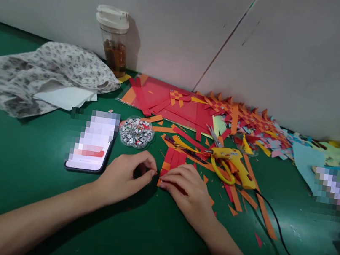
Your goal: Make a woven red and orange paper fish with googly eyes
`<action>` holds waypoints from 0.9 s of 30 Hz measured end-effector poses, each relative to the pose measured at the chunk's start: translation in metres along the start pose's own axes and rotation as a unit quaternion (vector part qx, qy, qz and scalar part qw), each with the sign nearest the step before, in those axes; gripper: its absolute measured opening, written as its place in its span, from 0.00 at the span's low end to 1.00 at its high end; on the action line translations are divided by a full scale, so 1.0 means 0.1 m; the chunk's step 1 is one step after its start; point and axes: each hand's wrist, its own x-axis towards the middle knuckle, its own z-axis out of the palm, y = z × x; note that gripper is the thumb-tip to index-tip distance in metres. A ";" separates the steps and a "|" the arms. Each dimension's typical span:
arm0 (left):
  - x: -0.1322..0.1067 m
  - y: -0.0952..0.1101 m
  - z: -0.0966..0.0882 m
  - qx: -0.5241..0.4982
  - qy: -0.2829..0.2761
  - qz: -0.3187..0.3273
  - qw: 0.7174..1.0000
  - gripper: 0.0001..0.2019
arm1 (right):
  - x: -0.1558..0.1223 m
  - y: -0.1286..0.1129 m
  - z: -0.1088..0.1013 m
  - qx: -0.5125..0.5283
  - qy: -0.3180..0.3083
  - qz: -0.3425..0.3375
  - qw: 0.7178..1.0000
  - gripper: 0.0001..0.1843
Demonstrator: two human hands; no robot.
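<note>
Red and orange paper strips point(174, 157), partly woven together, lie on the green table in front of me. My right hand point(188, 192) rests over their near end, with thumb and fingers closed on the lower left corner. Just left of that corner, my left hand point(127, 177) is closed in a pinch; whatever its fingertips hold is too small to make out. A clear flower-shaped case point(136, 132) of small black-and-white pieces sits beyond my left hand. To the right lies a yellow glue gun point(231, 164) beside yellow-handled scissors point(221, 170).
A phone point(92, 143) lies left of the case, near a patterned cloth point(47, 71) and a lidded cup point(114, 42). Red paper sheets point(183, 104) and woven paper fish point(242, 115) line the wall. The glue gun's black cord point(281, 238) runs to the lower right.
</note>
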 end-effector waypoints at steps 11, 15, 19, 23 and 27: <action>0.01 0.01 0.00 0.007 -0.006 -0.006 1.000 0.02 | 0.01 0.01 0.00 -0.009 -0.010 0.003 1.000 0.03; 0.00 0.00 0.00 0.009 -0.002 -0.003 1.000 0.02 | 0.00 0.02 0.01 -0.014 -0.007 0.002 1.000 0.03; 0.00 0.00 0.00 0.007 0.000 -0.002 1.000 0.02 | -0.01 0.03 0.01 -0.015 -0.006 0.002 1.000 0.03; 0.01 0.00 0.01 0.007 0.000 -0.001 1.000 0.02 | -0.01 0.03 0.00 -0.017 -0.009 -0.001 1.000 0.03; 0.01 0.01 0.00 0.008 0.000 -0.001 1.000 0.02 | -0.01 0.02 -0.01 -0.022 -0.008 -0.003 1.000 0.03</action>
